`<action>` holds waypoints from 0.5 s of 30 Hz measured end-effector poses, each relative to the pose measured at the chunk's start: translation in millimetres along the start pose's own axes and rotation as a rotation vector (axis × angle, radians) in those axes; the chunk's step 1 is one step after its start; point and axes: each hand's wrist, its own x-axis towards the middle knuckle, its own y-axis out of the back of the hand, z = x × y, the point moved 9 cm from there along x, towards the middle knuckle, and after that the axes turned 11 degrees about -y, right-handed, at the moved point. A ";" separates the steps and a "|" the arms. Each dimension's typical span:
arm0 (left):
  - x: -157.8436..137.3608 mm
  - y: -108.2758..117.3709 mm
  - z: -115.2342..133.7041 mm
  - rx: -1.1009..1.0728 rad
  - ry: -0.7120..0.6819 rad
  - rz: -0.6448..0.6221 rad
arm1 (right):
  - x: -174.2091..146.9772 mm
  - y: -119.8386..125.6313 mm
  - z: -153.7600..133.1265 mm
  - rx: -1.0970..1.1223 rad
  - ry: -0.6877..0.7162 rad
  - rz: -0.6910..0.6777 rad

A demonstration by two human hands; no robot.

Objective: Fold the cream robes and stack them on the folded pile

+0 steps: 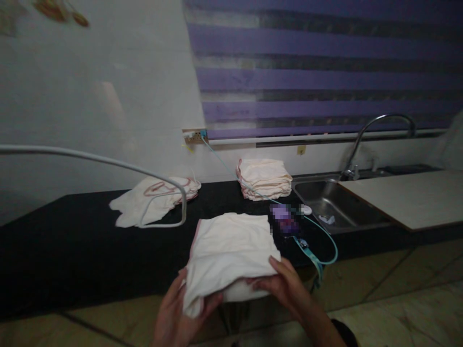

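Cloths in three lots along one dark counter, two hands on the nearest.

Counting them: one folded cloth at the counter's front edge, one loose heap of cloths further back on the left, and one neat stack of folded cloths against the wall beside the single sink with its one tap. The left hand grips the folded cloth's near left corner, fingers curled around the hanging edge. The right hand clasps the near right edge, thumb on top, fingers beneath. So the cloth lies just ahead of both hands, its near edge overhanging the counter. One phone on a teal cable lies just right of it.
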 end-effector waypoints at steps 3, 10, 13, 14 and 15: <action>28.2 -45.2 8.6 -0.085 0.074 -0.072 | 36.4 -16.7 -24.4 0.023 -0.050 -0.094; 79.3 -76.9 34.5 0.077 0.020 -0.187 | 100.2 -20.1 -43.0 0.028 -0.118 -0.072; 91.2 -79.8 50.1 0.428 -0.221 -0.173 | 116.4 -23.5 -52.0 0.003 -0.115 -0.075; 92.3 -84.0 54.5 0.605 -0.319 -0.193 | 121.6 -24.0 -55.6 -0.005 -0.111 -0.074; 92.0 -89.9 56.7 0.801 -0.413 -0.229 | 126.9 -24.0 -59.4 -0.016 -0.103 -0.072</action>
